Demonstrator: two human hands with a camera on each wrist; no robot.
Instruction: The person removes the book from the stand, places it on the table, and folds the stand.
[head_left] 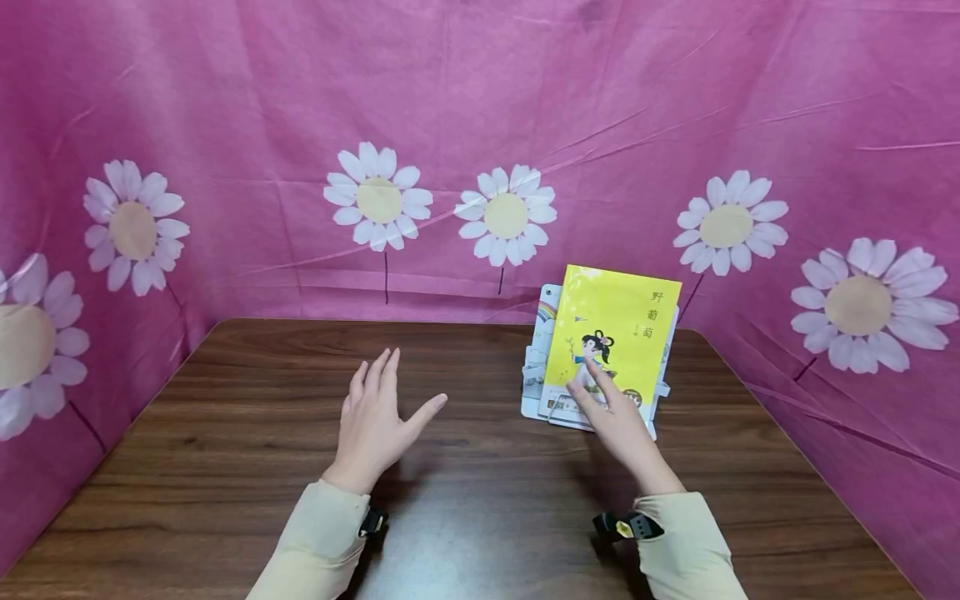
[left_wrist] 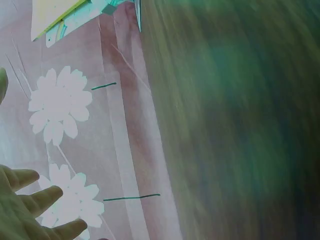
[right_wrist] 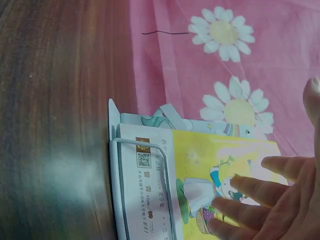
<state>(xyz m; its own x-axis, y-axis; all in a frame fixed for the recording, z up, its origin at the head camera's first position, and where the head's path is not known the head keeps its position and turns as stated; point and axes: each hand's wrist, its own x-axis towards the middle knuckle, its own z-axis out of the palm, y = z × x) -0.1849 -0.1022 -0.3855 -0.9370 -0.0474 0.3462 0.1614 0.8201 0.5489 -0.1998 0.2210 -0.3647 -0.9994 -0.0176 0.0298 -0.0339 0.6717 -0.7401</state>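
- Left hand (head_left: pixel 375 425): fingers extended and slightly spread, thumb wide out toward the right; released, raised over the left-middle of the desk (head_left: pixel 480 508).
- Right hand (head_left: pixel 621 423): released too, fingers spread loosely, thumb apart; in front of the yellow picture book's (head_left: pixel 618 304) lower cover, overlapping it in view. Fingertip contact: cannot tell.
- Picture book: right side of desk, toward the far edge, on a pale printed book stand (head_left: pixel 545 325) with a rainbow on it. Front cover faces the person.
- Book's long axis runs upward, leaning back; in head view the top end slants a bit right. Title characters upper right of cover, dark-haired cartoon figure lower down, white band at bottom.
- Wire page holder (right_wrist: pixel 161 151) lies across the white band; stand's lower ledge under the book.
- Desk: dark brown wood grain, light reflection near the person.
- Around desk: pink cloth (head_left: pixel 450 83) with large white daisies (head_left: pixel 378 200), yellow centres, thin dark stems; some creases.
- Cream sleeves (head_left: pixel 318 529), black wrist devices (head_left: pixel 633 527) on both wrists.
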